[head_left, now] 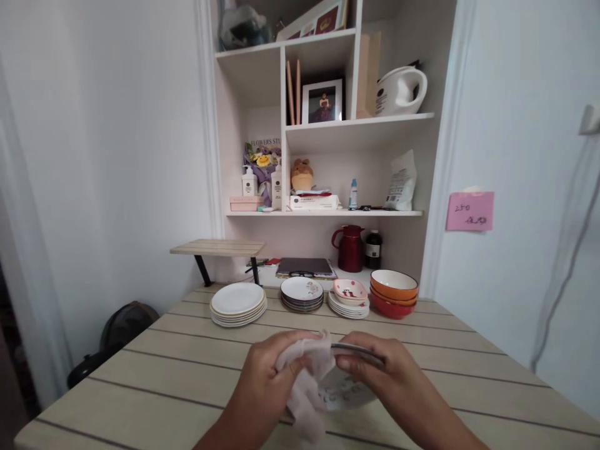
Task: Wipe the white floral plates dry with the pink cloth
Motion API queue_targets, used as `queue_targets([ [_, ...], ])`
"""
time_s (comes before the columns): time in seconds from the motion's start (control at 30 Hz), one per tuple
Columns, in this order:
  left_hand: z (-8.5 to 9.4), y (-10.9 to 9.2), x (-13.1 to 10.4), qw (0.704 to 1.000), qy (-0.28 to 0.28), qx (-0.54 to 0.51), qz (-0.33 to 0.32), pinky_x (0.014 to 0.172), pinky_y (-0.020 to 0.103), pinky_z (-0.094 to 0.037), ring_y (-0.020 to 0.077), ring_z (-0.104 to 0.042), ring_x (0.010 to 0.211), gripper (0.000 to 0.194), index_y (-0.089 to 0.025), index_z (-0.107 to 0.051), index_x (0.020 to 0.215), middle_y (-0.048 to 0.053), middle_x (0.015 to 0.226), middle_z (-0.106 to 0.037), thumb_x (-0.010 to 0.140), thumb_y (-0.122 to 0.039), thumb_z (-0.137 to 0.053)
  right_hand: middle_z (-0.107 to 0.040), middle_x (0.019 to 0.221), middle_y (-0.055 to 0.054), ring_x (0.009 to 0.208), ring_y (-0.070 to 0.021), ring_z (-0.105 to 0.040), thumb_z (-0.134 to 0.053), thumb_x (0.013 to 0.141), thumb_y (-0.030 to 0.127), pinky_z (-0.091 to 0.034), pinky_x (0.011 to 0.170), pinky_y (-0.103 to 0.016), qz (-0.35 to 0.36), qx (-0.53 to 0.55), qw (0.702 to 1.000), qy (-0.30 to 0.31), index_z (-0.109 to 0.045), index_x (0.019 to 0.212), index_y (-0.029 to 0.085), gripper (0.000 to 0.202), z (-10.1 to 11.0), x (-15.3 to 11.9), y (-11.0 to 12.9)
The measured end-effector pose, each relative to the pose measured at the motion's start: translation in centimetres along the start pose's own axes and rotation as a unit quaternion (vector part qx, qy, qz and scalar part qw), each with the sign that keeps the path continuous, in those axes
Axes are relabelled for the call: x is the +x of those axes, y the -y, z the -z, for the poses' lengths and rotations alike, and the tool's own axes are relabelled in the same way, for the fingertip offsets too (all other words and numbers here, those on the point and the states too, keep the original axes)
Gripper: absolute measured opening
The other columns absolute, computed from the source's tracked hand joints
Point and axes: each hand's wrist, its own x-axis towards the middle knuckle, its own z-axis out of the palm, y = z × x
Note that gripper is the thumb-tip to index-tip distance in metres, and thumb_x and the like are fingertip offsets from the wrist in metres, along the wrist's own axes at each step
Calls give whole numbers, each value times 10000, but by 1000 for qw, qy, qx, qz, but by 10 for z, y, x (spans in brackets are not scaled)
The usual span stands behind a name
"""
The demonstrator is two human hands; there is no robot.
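Near the front of the wooden table [187, 369], my left hand [272, 369] is closed on a pale pink cloth [307, 400], which wraps over the left edge of a plate. My right hand [382, 369] grips the dark rim of that patterned plate [349, 390], thumb on the near side and fingers behind. The plate is tilted, with its face partly showing between the hands. The cloth hangs down below my left hand and hides the plate's left part.
Behind the hands stand stacked white plates [238, 300], dark-rimmed plates [302, 290], small dishes [349, 292] and orange and red bowls [394, 286]. A small raised stand [218, 247] is at the back left. Farther back are a red jug [349, 249] and shelves [328, 213].
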Motion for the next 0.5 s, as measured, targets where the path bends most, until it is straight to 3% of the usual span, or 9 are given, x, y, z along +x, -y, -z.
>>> queue_targets([
  [0.13,-1,2,6,994,-65,-82,31,707,239,-498,203,-649,789,190,-193,-745,856,43,830,-727,688,-188,-657,-706,742,-38,626,-193,-602,-718,698,415,-468,553,-278,-61,151,984,-77,-731,877,192,286,-11,-7,-14],
  [0.23,-6,4,10,976,-90,-188,70,713,261,-510,214,-654,814,330,-175,-707,1007,64,903,-724,716,-330,-697,-738,828,-90,629,-232,-653,-760,651,413,-517,585,-336,-105,308,933,-156,-681,1084,159,508,-19,-8,-19],
  [0.33,-17,5,10,950,-103,-276,103,722,280,-524,216,-666,808,461,-163,-660,1110,84,934,-719,711,-386,-721,-743,910,-122,690,-259,-686,-804,596,393,-546,638,-354,-109,388,889,-219,-649,1137,130,621,-27,-5,-19],
  [0.5,-46,19,1,891,-153,-400,152,750,313,-542,248,-682,863,571,-161,-606,1189,111,952,-718,692,-406,-744,-742,937,-132,767,-288,-702,-798,598,434,-575,677,-378,-143,460,836,-263,-621,1151,106,667,-42,0,-25],
])
